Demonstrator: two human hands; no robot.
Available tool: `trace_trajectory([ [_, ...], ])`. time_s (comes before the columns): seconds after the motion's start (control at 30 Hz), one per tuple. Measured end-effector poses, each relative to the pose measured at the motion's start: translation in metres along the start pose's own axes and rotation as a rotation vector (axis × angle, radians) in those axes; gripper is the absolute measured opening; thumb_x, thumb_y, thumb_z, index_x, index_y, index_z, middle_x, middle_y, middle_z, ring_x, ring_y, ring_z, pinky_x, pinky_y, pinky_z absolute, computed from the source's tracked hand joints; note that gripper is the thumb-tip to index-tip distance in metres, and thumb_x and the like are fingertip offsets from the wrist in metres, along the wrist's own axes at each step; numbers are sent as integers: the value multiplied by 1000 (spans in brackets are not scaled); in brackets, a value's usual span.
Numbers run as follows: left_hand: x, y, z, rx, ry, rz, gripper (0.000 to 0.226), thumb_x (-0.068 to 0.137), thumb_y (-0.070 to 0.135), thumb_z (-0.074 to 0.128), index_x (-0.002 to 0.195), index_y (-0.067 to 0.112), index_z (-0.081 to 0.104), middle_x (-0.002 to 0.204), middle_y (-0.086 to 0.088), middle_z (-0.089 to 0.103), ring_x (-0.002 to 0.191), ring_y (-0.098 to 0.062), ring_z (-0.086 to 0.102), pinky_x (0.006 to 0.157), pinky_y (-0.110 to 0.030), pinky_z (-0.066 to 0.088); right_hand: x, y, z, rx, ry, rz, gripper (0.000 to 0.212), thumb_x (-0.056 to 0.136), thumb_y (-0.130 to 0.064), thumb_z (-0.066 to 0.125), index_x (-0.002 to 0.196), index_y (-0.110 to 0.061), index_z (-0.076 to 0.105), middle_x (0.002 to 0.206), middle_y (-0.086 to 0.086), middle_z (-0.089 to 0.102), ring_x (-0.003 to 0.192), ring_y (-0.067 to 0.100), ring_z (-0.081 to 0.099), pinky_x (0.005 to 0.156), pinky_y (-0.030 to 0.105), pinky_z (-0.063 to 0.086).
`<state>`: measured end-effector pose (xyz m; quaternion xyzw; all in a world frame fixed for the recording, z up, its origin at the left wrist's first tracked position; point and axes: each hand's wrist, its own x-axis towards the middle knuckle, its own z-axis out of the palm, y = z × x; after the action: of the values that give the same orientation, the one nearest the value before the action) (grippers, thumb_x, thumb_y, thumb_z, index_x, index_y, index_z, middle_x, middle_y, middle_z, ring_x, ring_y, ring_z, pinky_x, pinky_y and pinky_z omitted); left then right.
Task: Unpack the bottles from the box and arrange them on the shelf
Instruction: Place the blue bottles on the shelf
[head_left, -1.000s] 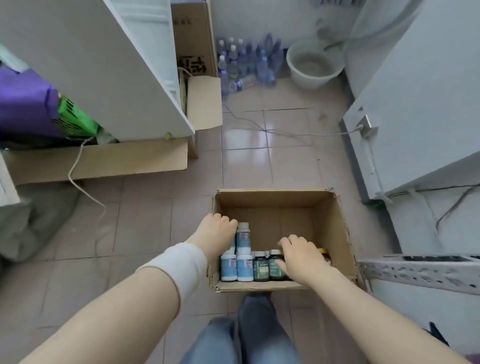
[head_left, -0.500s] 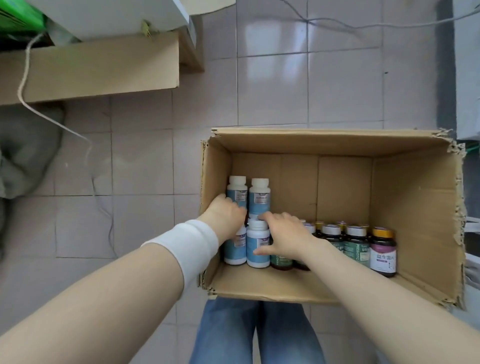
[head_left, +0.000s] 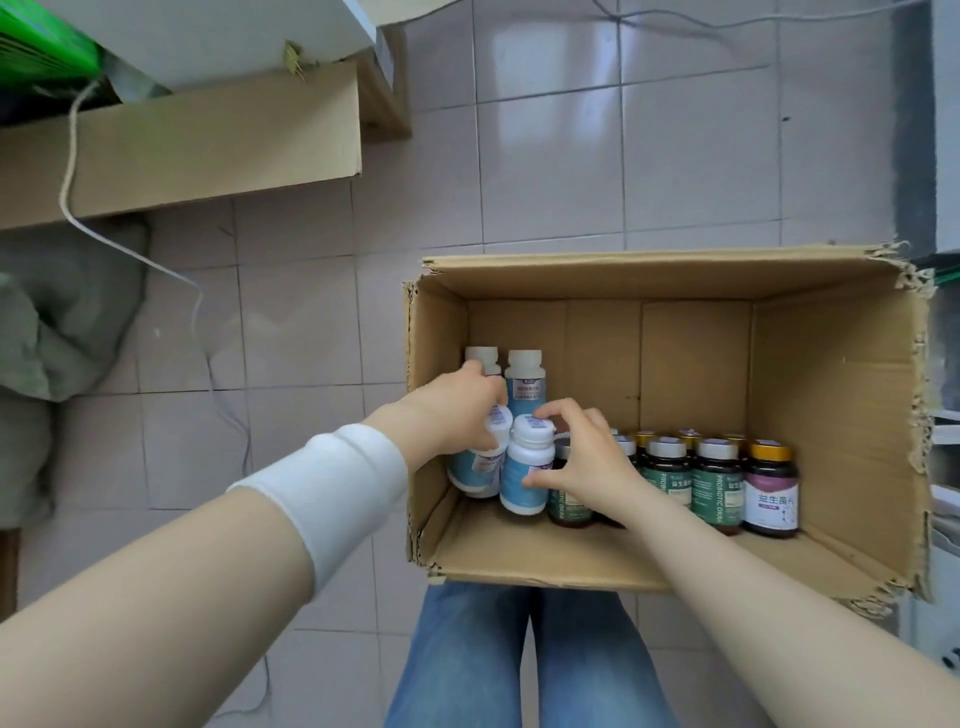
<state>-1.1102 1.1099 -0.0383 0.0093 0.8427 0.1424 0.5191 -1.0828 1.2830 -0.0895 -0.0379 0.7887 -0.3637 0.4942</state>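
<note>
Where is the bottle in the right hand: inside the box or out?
Inside: the right hand holds the bottle low between the box walls, beside other bottles.

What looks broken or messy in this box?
The cardboard box has a torn, ragged top edge, worst along its right side and near corners. The two white bottles being gripped lean a little; the dark bottles stand upright. Nothing has spilled.

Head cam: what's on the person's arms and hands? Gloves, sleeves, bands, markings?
No gloves on the left hand or the right hand, and no rings or watch that I can make out. A wide, plain white band of stretchy-looking fabric wraps the left forearm just above the wrist, with no visible markings. The right forearm wears nothing. No sleeve shows on either arm.
</note>
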Motion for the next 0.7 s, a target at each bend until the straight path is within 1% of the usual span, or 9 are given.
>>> trace_trajectory([
  [0.13, -41, -2, -27, -265, 200, 79, 45, 80, 25, 68, 121, 24, 51, 114, 0, 48, 98, -17, 54, 86, -28, 48, -34, -11, -21, 292, 66, -11, 59, 68, -13, 80, 108, -38, 44, 111, -5, 55, 98, 10, 56, 83, 22, 46],
  [0.27, -93, 12, -58, -508, 343, 192, 36, 83, 26, 67, 117, 27, 54, 112, 7, 61, 101, -9, 59, 85, -25, 52, -94, -31, -50, 505, 135, 29, 62, 75, -4, 73, 116, -36, 41, 108, -9, 48, 95, 8, 57, 78, 18, 47],
  [0.37, -134, 37, -79, -694, 356, 335, 30, 87, 24, 64, 114, 32, 55, 110, 5, 64, 103, -8, 60, 85, -25, 51, -147, -45, -64, 691, 287, 71, 65, 78, -3, 71, 124, -34, 38, 110, -7, 52, 101, 13, 56, 86, 28, 48],
  [0.43, -159, 57, -89, -814, 343, 425, 26, 89, 20, 61, 110, 35, 56, 109, 3, 64, 103, -10, 61, 86, -27, 52, -184, -54, -67, 837, 404, 74, 51, 80, -1, 67, 120, -25, 47, 112, 2, 57, 107, 21, 56, 91, 35, 47],
  [0.5, -182, 79, -95, -884, 317, 503, 23, 92, 21, 56, 110, 35, 56, 109, 2, 63, 102, -12, 61, 85, -29, 52, -220, -67, -65, 1017, 512, 22, 31, 78, -7, 70, 105, -16, 58, 106, 8, 63, 101, 22, 59, 88, 34, 47],
  [0.53, -193, 89, -96, -913, 303, 536, 22, 93, 23, 54, 110, 36, 55, 111, 1, 63, 103, -14, 60, 86, -31, 52, -237, -73, -62, 1123, 556, -16, 38, 69, -18, 80, 100, -14, 60, 102, 9, 66, 94, 20, 62, 86, 33, 49],
  [0.6, -212, 112, -96, -982, 259, 587, 20, 95, 23, 50, 111, 36, 55, 110, 0, 62, 104, -19, 59, 87, -35, 50, -269, -80, -55, 1283, 619, -83, 86, 35, -40, 92, 109, -9, 59, 103, 11, 67, 90, 18, 65, 85, 37, 52],
  [0.63, -221, 125, -96, -1006, 235, 616, 20, 96, 22, 49, 113, 32, 54, 107, 0, 61, 103, -19, 58, 88, -36, 49, -284, -85, -51, 1338, 652, -115, 102, 28, -42, 93, 116, -7, 57, 106, 12, 67, 91, 19, 65, 85, 39, 53],
  [0.7, -241, 152, -93, -1032, 185, 678, 22, 96, 19, 47, 118, 22, 52, 103, -1, 60, 97, -17, 59, 89, -36, 49, -315, -91, -42, 1433, 698, -188, 104, 24, -40, 93, 116, -8, 57, 100, 8, 70, 85, 17, 68, 75, 34, 58],
])
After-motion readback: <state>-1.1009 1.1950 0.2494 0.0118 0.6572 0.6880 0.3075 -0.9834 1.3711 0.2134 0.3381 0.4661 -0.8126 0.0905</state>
